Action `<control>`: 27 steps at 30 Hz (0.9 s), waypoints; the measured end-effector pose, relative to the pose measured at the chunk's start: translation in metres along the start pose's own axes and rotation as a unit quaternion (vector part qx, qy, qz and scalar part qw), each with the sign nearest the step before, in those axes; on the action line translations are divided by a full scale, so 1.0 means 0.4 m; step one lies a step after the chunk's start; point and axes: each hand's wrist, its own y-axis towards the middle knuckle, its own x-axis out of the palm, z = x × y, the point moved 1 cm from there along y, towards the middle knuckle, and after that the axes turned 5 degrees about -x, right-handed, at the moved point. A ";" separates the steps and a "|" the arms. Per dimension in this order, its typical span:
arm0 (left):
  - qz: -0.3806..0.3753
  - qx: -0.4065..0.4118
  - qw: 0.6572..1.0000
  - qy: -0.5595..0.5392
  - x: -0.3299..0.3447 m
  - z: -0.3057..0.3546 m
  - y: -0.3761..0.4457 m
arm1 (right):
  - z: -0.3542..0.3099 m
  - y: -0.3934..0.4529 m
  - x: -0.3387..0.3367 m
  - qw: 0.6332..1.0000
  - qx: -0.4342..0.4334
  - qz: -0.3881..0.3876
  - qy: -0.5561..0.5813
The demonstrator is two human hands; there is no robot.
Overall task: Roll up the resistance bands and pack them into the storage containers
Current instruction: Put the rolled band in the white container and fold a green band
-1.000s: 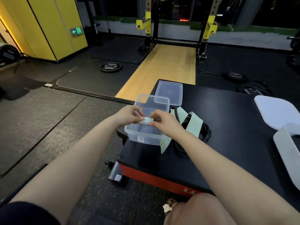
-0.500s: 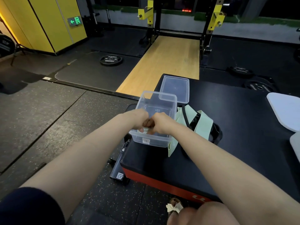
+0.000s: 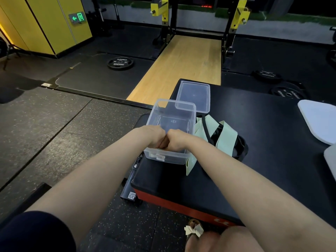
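Observation:
A clear plastic container [image 3: 171, 159] stands open at the near left corner of a black padded box [image 3: 254, 115]. My left hand [image 3: 152, 136] and my right hand [image 3: 177, 140] are side by side inside it, against its near wall, fingers curled downward. The rolled pale green band they held a moment ago is hidden beneath them. The container's clear lid [image 3: 193, 95] lies flat just behind it. To the right of the container a loose pale green band [image 3: 227, 140] lies tangled with a black band [image 3: 241, 148], one green end hanging by the container's corner.
A white board [image 3: 320, 120] and a second pale piece [image 3: 331, 159] lie at the box's right edge. Beyond the box are a wooden lifting platform [image 3: 181, 66], a squat rack and weight plates [image 3: 120, 63] on the rubber floor. My knee and sandal show at the bottom.
Both hands have gone down from above the container's rim into it with the rolled green band, which is now out of sight. The camera has shifted slightly.

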 end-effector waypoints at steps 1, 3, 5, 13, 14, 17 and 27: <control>-0.002 -0.002 1.000 0.000 0.001 0.001 -0.001 | 0.000 -0.001 0.000 1.000 0.001 0.000 -0.001; -0.006 -0.006 1.000 0.001 0.002 0.002 -0.004 | -0.002 0.000 0.003 1.000 0.003 0.002 -0.008; -0.006 -0.007 1.000 -0.003 0.003 0.000 -0.003 | -0.007 -0.003 0.005 1.000 0.003 0.004 -0.018; -0.039 -0.013 0.999 -0.026 0.002 -0.008 0.012 | 0.003 -0.041 -0.023 0.999 -0.022 0.030 -0.011; -0.046 -0.018 0.999 -0.021 -0.002 -0.007 0.013 | 0.007 -0.047 -0.025 0.999 -0.021 0.040 0.001; -0.078 -0.024 0.997 -0.009 -0.016 -0.002 0.015 | 0.026 -0.072 -0.035 0.994 -0.035 0.099 0.036; 0.132 0.003 0.981 -0.143 -0.081 0.086 -0.006 | 0.202 -0.216 -0.068 0.937 0.024 0.290 0.193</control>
